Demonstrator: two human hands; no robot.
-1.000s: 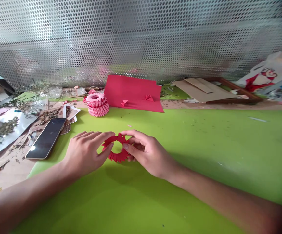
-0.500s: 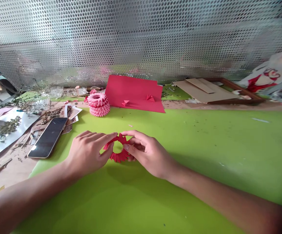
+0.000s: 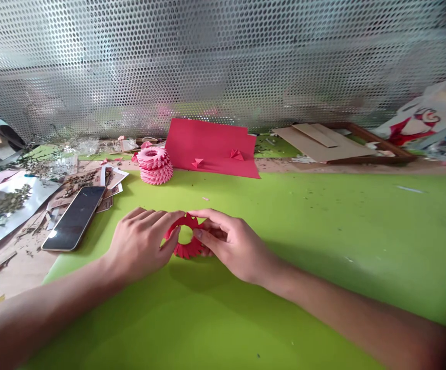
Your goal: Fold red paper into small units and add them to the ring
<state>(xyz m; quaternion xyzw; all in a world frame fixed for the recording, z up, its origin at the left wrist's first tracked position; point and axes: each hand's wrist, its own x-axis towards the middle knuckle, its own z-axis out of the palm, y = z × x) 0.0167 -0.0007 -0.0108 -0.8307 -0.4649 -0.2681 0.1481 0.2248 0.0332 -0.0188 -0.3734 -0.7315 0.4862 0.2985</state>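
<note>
A ring of folded red paper (image 3: 186,250) with pointed edges is held between both hands, above the green mat (image 3: 303,221). My left hand (image 3: 145,241) grips its left side, thumb in front and fingers over the top. On its right side, my right hand (image 3: 235,243) pinches it between thumb and fingers. A stack of pink folded-paper rings (image 3: 156,167) stands behind my left hand. Further back, small folded red pieces (image 3: 237,155) lie on a red paper sheet (image 3: 211,141).
At the left lie a phone (image 3: 74,218), some cards (image 3: 114,180) and dried plant bits. A perforated metal panel (image 3: 223,61) rises at the back. Brown cardboard (image 3: 323,144) and a printed plastic bag (image 3: 415,123) are at the back right.
The gap at the top of the red ring looks narrower, its points closer together. Both hands keep their grip and have barely moved. The view has shifted slightly.
</note>
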